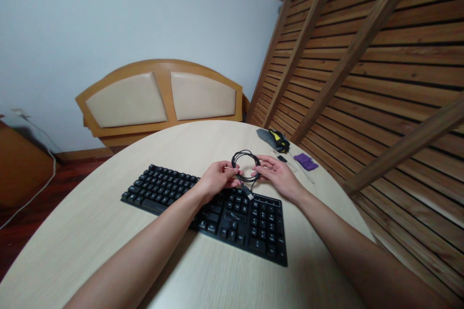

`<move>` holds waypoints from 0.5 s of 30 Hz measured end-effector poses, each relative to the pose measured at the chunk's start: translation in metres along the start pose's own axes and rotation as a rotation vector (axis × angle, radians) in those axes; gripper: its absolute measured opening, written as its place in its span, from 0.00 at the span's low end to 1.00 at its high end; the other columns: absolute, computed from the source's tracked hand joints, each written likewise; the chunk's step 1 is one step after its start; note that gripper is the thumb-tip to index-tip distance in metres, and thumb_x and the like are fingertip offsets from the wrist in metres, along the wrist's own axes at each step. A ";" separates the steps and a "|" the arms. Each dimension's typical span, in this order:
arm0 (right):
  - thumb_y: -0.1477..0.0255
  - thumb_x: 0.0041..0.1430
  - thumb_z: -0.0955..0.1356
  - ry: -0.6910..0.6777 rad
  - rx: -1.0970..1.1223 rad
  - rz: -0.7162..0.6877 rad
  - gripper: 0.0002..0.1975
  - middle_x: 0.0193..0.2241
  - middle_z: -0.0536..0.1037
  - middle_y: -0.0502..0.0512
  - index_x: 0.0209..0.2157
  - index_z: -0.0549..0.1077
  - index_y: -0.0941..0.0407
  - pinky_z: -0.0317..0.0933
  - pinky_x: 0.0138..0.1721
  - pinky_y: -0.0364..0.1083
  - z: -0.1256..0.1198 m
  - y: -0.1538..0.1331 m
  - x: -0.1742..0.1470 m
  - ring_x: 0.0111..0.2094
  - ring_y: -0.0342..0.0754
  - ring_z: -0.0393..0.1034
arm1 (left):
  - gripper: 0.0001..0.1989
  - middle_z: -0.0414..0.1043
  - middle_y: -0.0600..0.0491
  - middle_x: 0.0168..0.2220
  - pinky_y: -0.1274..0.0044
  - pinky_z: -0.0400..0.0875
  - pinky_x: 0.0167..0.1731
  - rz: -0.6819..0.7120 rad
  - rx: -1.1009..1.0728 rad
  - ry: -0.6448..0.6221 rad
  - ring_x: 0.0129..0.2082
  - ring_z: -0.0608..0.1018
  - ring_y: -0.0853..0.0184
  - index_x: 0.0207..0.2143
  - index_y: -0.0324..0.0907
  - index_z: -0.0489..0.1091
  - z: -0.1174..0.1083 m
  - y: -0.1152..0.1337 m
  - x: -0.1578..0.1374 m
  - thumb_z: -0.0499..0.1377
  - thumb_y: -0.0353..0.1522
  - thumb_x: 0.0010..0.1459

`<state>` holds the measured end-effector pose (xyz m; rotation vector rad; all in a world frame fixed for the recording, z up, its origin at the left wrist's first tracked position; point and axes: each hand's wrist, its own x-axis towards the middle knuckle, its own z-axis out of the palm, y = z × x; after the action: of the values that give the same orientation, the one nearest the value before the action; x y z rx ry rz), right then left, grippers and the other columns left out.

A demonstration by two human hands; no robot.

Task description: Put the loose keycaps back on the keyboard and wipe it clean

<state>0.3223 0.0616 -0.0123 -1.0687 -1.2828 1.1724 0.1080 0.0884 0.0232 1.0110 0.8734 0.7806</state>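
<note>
A black USB cable (246, 151), wound into a round coil, is held up between my two hands above the back edge of the keyboard. My left hand (222, 176) pinches the coil's left side, and my right hand (276, 175) grips its right side. The cable's USB plug (250, 195) dangles below the coil, over the keys. Under my hands a black keyboard (235, 217) lies at a slant on the table, its number pad toward the right. My left forearm covers part of its middle.
On the round pale table (90, 231), a grey and yellow-black item (277, 140), a purple cloth (305, 161) and a small black-ended thin item (282, 158) lie beyond my right hand. A padded headboard (163, 91) stands behind. Wooden slats (362, 82) rise at the right.
</note>
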 end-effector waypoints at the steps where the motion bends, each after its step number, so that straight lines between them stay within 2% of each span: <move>1: 0.61 0.54 0.75 0.000 -0.009 -0.019 0.26 0.39 0.80 0.56 0.52 0.71 0.53 0.72 0.38 0.48 0.001 -0.001 -0.001 0.37 0.49 0.79 | 0.11 0.80 0.48 0.33 0.85 0.76 0.26 -0.008 -0.008 0.003 0.21 0.79 0.75 0.30 0.36 0.69 0.001 0.000 -0.001 0.70 0.27 0.56; 3: 0.61 0.57 0.73 -0.012 -0.046 -0.080 0.25 0.41 0.80 0.56 0.53 0.67 0.52 0.72 0.40 0.49 0.003 -0.004 -0.004 0.37 0.48 0.78 | 0.10 0.80 0.47 0.34 0.86 0.77 0.27 -0.019 -0.028 0.019 0.22 0.79 0.76 0.29 0.36 0.68 0.002 0.001 -0.001 0.68 0.26 0.58; 6: 0.61 0.60 0.71 -0.071 -0.146 -0.167 0.18 0.48 0.77 0.59 0.48 0.68 0.52 0.71 0.45 0.52 0.007 -0.011 -0.010 0.40 0.48 0.77 | 0.08 0.79 0.47 0.36 0.87 0.76 0.26 -0.021 -0.058 0.056 0.23 0.79 0.76 0.30 0.35 0.69 0.002 0.002 -0.001 0.65 0.23 0.61; 10: 0.64 0.50 0.77 -0.219 -0.339 -0.234 0.20 0.57 0.70 0.61 0.43 0.73 0.53 0.68 0.52 0.54 0.010 -0.020 -0.018 0.54 0.55 0.71 | 0.06 0.79 0.47 0.36 0.87 0.75 0.25 -0.014 -0.076 0.095 0.22 0.79 0.77 0.32 0.35 0.70 0.002 0.003 0.000 0.64 0.22 0.61; 12: 0.65 0.49 0.78 -0.218 -0.436 -0.295 0.18 0.56 0.72 0.61 0.42 0.75 0.52 0.68 0.53 0.54 0.010 -0.023 -0.019 0.58 0.58 0.67 | 0.06 0.79 0.47 0.36 0.87 0.75 0.26 -0.008 -0.072 0.111 0.22 0.79 0.77 0.32 0.35 0.69 0.002 0.002 0.000 0.62 0.22 0.62; 15: 0.65 0.59 0.73 -0.181 -0.573 -0.369 0.09 0.52 0.76 0.60 0.41 0.78 0.52 0.65 0.55 0.54 0.007 -0.024 -0.018 0.57 0.57 0.69 | 0.07 0.79 0.47 0.37 0.86 0.75 0.26 0.000 -0.049 0.121 0.24 0.80 0.75 0.32 0.36 0.68 0.002 0.002 0.000 0.59 0.21 0.64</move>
<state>0.3174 0.0409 0.0094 -1.0732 -1.9346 0.6414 0.1095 0.0886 0.0254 0.9279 0.9534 0.8656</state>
